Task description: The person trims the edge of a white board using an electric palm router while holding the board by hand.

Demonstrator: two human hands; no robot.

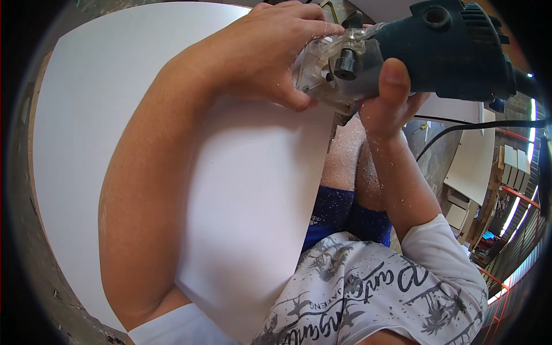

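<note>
A dark teal trim router (454, 49) with a clear plastic base (322, 72) is held sideways at the right edge of a large white board (247, 190). My left hand (276, 54) reaches across the board and grips the clear base, its thumb low on the near side and its fingers over the top. From below, my right hand (391, 100) wraps round the router's lower body, thumb up against the housing; most of its fingers are hidden. A black clamp knob (346, 64) shows on the base. The bit is hard to make out.
Pale shavings dust my legs (345, 155) and right forearm, close beside the board's edge. A black cord (448, 129) curves at the right. Beyond are a pale panel (471, 161), white box-like pieces (516, 167) and an orange metal frame (520, 197).
</note>
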